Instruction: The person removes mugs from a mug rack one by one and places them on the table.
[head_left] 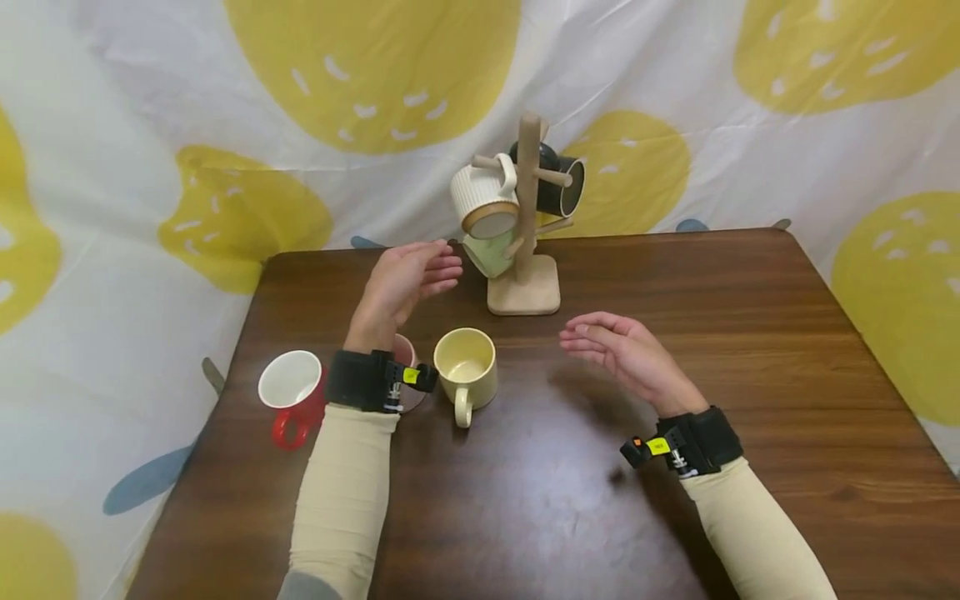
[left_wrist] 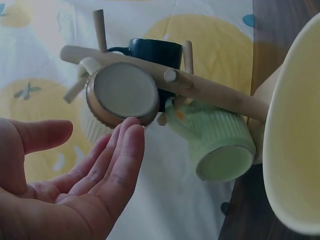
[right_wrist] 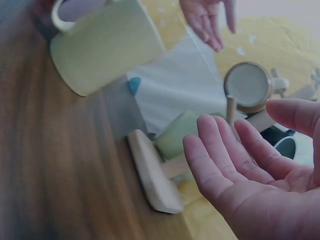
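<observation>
A wooden rack [head_left: 538, 293] is standing upright, a white mug [head_left: 483, 196], green mug [head_left: 489, 255] and dark mug [head_left: 552, 198] hanging on it. The left hand [head_left: 405, 283] is hovering near them, the right hand [head_left: 624, 357] farther off. A yellow mug [head_left: 480, 385] is standing upright beside a pink mug [head_left: 408, 395] (the left wrist is half hiding that one); a red mug [head_left: 307, 408] is standing farther left.

Left of the head view's centre, a pink cup [head_left: 406, 351] is partly hidden by a wristband [head_left: 358, 381], and the yellow mug [left_wrist: 296, 125] is cut by the left-wrist view's right edge.
</observation>
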